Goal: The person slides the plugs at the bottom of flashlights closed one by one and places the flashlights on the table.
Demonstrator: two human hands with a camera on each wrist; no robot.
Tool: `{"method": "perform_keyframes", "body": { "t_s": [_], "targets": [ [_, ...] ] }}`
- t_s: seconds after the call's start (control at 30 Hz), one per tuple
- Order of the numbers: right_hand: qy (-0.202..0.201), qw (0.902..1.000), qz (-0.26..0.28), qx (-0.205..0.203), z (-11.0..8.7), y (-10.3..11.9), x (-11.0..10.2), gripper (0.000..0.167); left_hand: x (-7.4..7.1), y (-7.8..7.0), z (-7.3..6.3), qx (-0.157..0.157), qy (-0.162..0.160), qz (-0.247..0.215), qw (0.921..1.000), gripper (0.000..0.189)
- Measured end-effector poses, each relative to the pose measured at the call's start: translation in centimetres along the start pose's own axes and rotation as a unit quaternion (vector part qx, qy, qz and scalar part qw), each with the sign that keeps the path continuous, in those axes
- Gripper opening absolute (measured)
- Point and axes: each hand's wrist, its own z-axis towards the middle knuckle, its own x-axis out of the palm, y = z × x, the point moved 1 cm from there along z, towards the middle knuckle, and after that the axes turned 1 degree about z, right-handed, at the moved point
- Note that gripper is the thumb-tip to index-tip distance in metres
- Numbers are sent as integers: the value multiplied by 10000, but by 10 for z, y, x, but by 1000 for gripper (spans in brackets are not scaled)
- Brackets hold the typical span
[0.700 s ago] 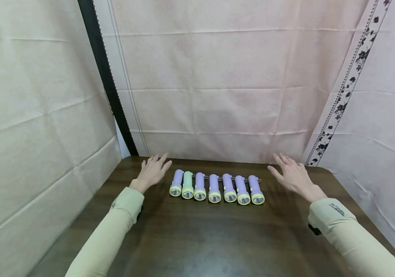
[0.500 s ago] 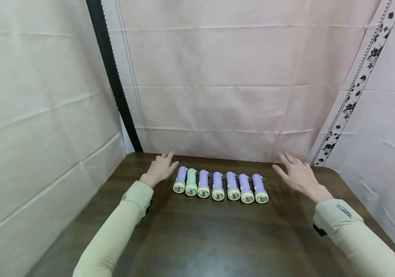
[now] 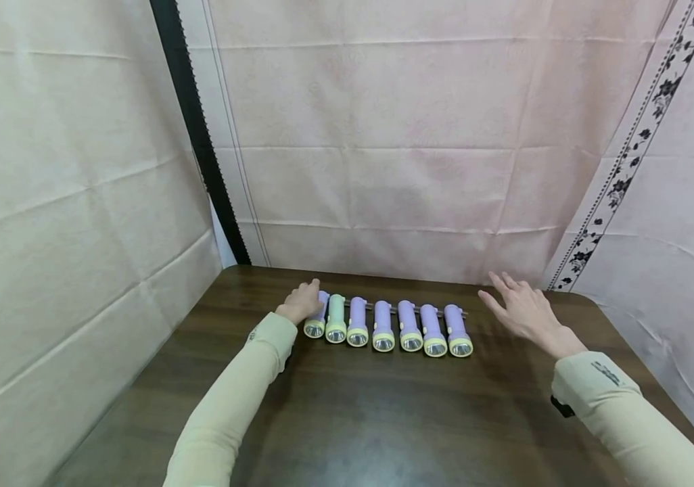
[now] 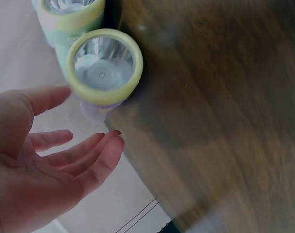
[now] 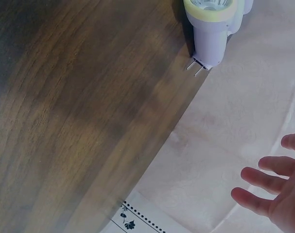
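Note:
A row of several flashlights lies across the dark table. The leftmost, a purple flashlight (image 3: pixel 314 329) with a yellow rim, has my left hand (image 3: pixel 302 302) beside its body. In the left wrist view the thumb is close to that flashlight's rim (image 4: pixel 137 70) and the fingers are loosely bent below it, not closed round it; whether the thumb touches is unclear. A green flashlight (image 3: pixel 336 319) lies just right of it. My right hand (image 3: pixel 525 308) hovers with spread fingers to the right of the rightmost purple flashlight (image 3: pixel 456 330), holding nothing.
More purple flashlights, such as this middle flashlight (image 3: pixel 383 326), fill the row with lenses facing me. Thin metal prongs (image 5: pixel 195 67) stick out of the right-end flashlight's tail. Behind the table (image 3: pixel 347 419) hangs a pale cloth (image 3: pixel 371 135), with more cloth at both sides.
My left hand has moved right and slightly down, to the leftmost purple flashlight. The right hand has stayed nearly still. The head view has shifted a little.

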Motion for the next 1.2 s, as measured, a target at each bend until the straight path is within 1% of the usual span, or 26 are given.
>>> {"method": "perform_keyframes", "body": {
  "t_s": [0.17, 0.27, 0.43, 0.63, 0.8, 0.9, 1.03, 1.13, 1.2],
  "targets": [
    [99, 9999, 21, 9, 1, 3, -2, 63, 3, 1, 1, -297, 81, -89, 9995, 52],
    [151, 9999, 31, 35, 1, 3, -2, 64, 5, 1, 2, -411, 121, -193, 9989, 54],
    [112, 9999, 57, 57, 0, 3, 0, 64, 8, -1, 3, -601, 151, -366, 9974, 53],
    [106, 9999, 118, 39, -3, 1, 4, 62, 10, -2, 6, -824, 60, -316, 9961, 51],
    [126, 9998, 122, 37, -2, 1, 5, 62, 10, 4, 9, -838, -53, -347, 9959, 46],
    [85, 9998, 164, 6, 0, 3, 5, 61, 7, 8, 10, -869, -142, -421, 9952, 44],
    [28, 9997, 253, -53, 2, 6, 6, 59, -1, 10, 8, -893, -297, -535, 9941, 43],
    [-1, 9994, 347, -67, 3, 7, 6, 59, -8, 7, 8, -851, -425, -566, 9939, 42],
    [-46, 9990, 427, -93, 4, 9, 5, 58, -13, 3, 8, -801, -514, -586, 9937, 40]
  ]
}}
